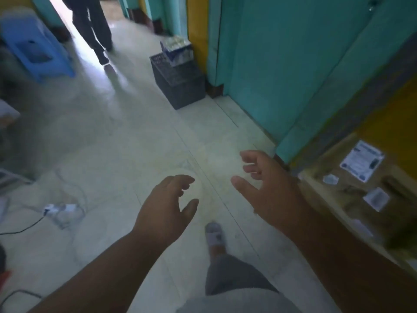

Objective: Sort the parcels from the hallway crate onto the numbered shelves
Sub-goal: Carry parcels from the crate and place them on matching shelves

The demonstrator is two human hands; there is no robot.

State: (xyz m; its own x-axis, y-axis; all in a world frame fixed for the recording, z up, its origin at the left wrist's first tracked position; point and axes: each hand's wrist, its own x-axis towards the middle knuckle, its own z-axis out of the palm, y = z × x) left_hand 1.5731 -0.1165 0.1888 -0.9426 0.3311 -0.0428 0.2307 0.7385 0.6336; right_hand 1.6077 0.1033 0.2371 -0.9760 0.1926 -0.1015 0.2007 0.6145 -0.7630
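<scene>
A dark slatted plastic crate (178,83) stands on the pale tiled floor (126,136) against the yellow wall (196,30), beside a teal door (277,64); blue-and-white packages (177,50) stick out of its top. Well short of it, both hands hang over the floor holding nothing: the left hand (167,211) with its grip loosely curled and apart, the right hand (270,188) with fingers spread. At right lies a brown cardboard parcel (361,199) bearing a white label (362,160). A blue plastic stool (36,46) stands far left.

Dim, blurred throughout; doorway (65,23) glare upper left; edges warped.
</scene>
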